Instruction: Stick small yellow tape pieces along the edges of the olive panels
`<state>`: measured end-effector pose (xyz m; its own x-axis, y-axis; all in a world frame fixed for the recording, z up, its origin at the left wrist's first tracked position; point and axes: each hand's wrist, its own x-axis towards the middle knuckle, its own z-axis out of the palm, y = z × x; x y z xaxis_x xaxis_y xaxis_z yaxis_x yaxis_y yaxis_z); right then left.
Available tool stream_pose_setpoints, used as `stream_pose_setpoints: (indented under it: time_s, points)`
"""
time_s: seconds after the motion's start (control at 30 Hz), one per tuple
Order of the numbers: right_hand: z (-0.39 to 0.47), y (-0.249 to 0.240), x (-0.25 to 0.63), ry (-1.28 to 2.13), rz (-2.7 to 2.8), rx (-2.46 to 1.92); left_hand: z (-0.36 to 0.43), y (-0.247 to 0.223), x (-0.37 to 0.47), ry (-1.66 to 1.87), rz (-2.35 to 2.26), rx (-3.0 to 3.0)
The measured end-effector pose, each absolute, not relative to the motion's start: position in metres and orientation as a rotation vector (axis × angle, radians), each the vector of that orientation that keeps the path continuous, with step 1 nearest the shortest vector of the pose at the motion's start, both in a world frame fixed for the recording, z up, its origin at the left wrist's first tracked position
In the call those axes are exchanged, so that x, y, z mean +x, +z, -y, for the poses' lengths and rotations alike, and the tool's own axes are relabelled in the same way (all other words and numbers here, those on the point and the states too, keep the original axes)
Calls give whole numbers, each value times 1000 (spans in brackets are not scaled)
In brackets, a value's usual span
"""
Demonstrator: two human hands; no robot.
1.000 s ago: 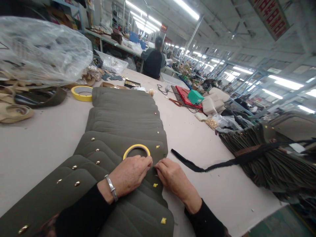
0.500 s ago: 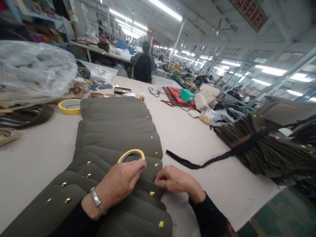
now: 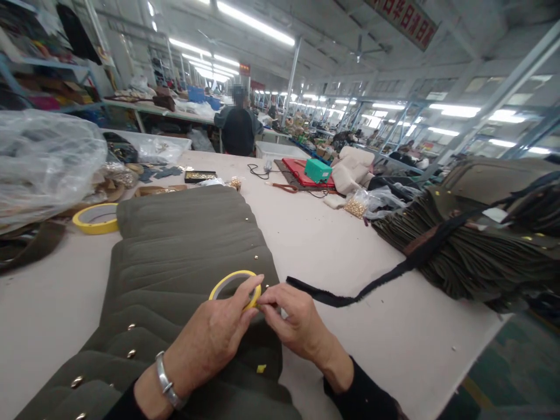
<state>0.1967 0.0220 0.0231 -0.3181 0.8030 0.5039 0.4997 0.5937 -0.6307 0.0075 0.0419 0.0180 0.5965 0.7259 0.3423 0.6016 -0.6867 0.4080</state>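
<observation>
Since the frame half a second earlier, the right hand (image 3: 301,324) has moved from the edge of the fabric to the left hand (image 3: 210,332), so that the fingertips of both now meet at the narrow yellow tape roll (image 3: 225,284). The roll is tilted above the overlapped olive-green fabric panels (image 3: 184,251); the left hand is partly closed on its lower rim and hides that portion. The right thumb and forefinger are drawn close together beside the rim; whether they grip the tape cannot be told. Brass-coloured studs (image 3: 132,354) dot the panels, and a yellow tape scrap (image 3: 261,368) lies below the hands, which cover part of the panels' right edge. A wider yellow tape roll (image 3: 97,227) touches the panels' far left side, near a clear plastic bag (image 3: 44,163). To the right, a black fabric strip (image 3: 341,300) crosses the table (image 3: 332,256) to a stack of olive pieces (image 3: 455,251). Farther back are a green box (image 3: 317,171) and a seated person (image 3: 238,128).
</observation>
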Motion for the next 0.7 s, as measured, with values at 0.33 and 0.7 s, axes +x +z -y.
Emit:
stream_pose_setpoints:
  time_s: [0.33,0.7]
  points:
    - [-31,9,192,104,2019,-1029,-46,12,13,824,-1082,2497]
    - [-57,-3,200,1194,1180,-1466,-39,1,21,998,-1192,2642]
